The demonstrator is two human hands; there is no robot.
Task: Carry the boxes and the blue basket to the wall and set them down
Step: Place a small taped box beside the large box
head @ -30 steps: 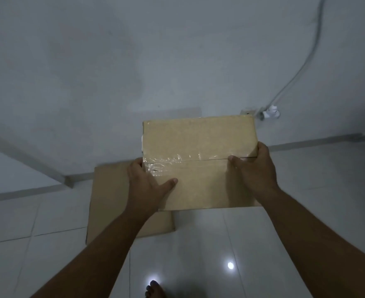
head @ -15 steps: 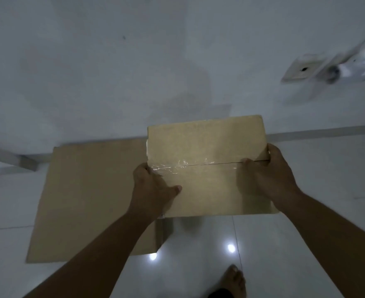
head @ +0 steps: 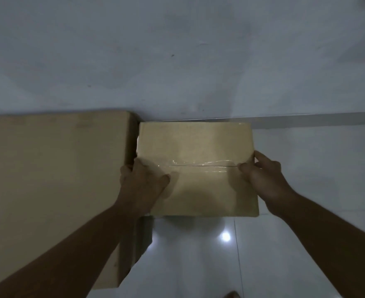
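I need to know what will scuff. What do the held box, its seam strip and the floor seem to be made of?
Small box: matte tan cardboard, apparently. Seam strip: clear glossy plastic tape, judging by its wrinkled shine. Floor: pale glazed tile, likely; it mirrors a light and shows grout lines.

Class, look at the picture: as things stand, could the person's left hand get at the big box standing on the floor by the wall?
Probably yes. The left hand grips the small box right beside the big box, nothing between them; it would have to let go first.
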